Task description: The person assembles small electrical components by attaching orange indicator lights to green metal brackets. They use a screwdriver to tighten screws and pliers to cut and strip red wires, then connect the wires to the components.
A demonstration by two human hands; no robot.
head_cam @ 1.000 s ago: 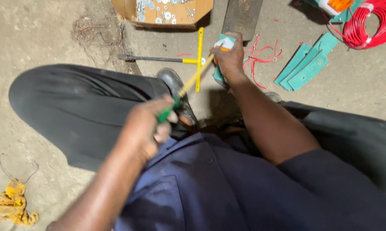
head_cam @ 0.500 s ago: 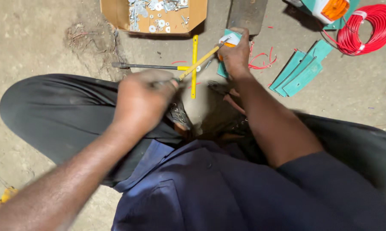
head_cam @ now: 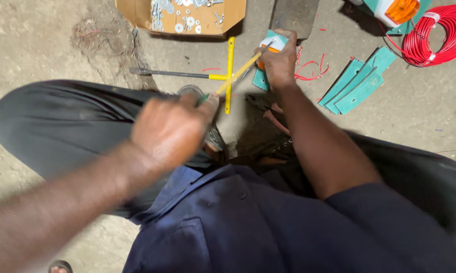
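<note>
Left hand (head_cam: 170, 129), having risen from the lap, is gripping a thin yellow-shafted screwdriver (head_cam: 238, 75); its tip is now meeting the small teal-and-orange fitting (head_cam: 269, 53) clamped in the right hand (head_cam: 281, 63) above the concrete floor (head_cam: 46, 40).

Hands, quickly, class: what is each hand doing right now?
Left hand: closed around the screwdriver handle.
Right hand: closed on a small teal and white part.

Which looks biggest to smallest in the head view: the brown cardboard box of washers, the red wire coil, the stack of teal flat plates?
1. Brown cardboard box of washers
2. Red wire coil and stack of teal flat plates look alike; box and coil are cut off.
</note>
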